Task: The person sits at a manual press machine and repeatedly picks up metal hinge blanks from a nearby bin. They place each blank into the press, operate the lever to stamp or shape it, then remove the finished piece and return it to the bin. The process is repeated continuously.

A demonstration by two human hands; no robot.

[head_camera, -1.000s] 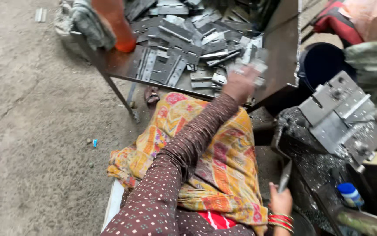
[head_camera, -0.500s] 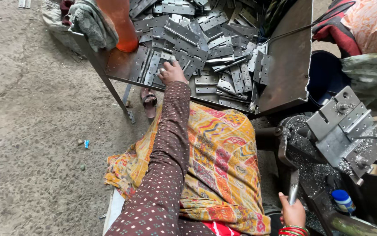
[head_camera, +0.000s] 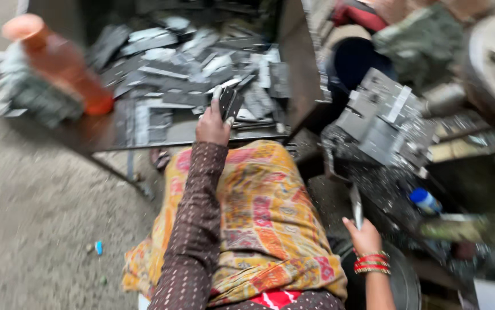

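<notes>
1. Grey metal fills the frame: the left hand (head_camera: 213,123), at the end of a dotted brown sleeve (head_camera: 193,229), has its fingers (head_camera: 220,99) closed round a small dark metal plate (head_camera: 230,103) at the near edge of the tabletop (head_camera: 115,129).

2. The plate stands nearly upright in that grip, its long axis running up and away from the palm, tilted slightly to the right; thumb and forefinger pinch its lower end, and the upper end pokes free above the fingertips.

3. Directly beyond the held piece, still flat on the tabletop, lies the pile of metal plates (head_camera: 195,69), overlapping at every angle. The left hand is much the nearer of the two to this heap.

4. The right hand (head_camera: 365,235), bangles (head_camera: 372,263) at the wrist, sits low at the right of the frame, well apart from the pile. Its fingers are wrapped round the lower end of a slim metal lever (head_camera: 355,206) that rises toward the press machine (head_camera: 382,123).

5. The machine's blocky grey head stands to the right of the tabletop, so the held plate lies to its left, across the gap at the tabletop's corner.

6. An orange bottle (head_camera: 58,63) stands on the tabletop's far left, resting against a bundle of grey cloth (head_camera: 23,92); a patterned yellow cloth (head_camera: 259,218) covers the lap between the two arms. Motion blur softens the finer detail.
</notes>
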